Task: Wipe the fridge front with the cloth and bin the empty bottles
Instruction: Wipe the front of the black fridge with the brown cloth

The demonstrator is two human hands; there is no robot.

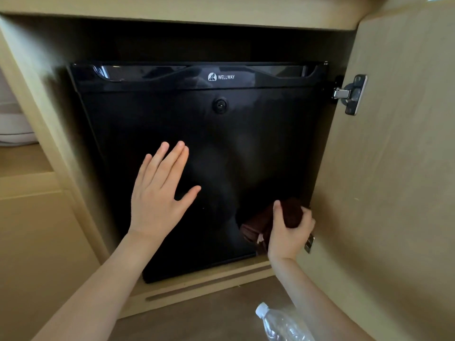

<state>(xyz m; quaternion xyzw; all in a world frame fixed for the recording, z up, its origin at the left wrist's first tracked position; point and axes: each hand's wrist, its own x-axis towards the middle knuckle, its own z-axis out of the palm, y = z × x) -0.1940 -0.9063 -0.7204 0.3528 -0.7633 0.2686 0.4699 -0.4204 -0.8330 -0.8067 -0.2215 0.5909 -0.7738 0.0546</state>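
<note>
A black mini fridge (pixel 221 143) with a white WELLWAY logo stands inside a wooden cabinet; its door is closed. My left hand (pixel 157 193) lies flat on the fridge front, left of centre, fingers spread and holding nothing. My right hand (pixel 290 232) grips a dark brown cloth (pixel 278 217) and presses it against the lower right corner of the fridge front. A clear plastic bottle (pixel 280 323) with a white cap lies on the floor at the bottom edge, partly hidden by my right forearm.
The cabinet door (pixel 394 193) stands open at the right, with a metal hinge (pixel 352 94) near its top. A wooden plinth (pixel 209 284) runs below the fridge. White objects (pixel 14 129) sit on a shelf at the far left.
</note>
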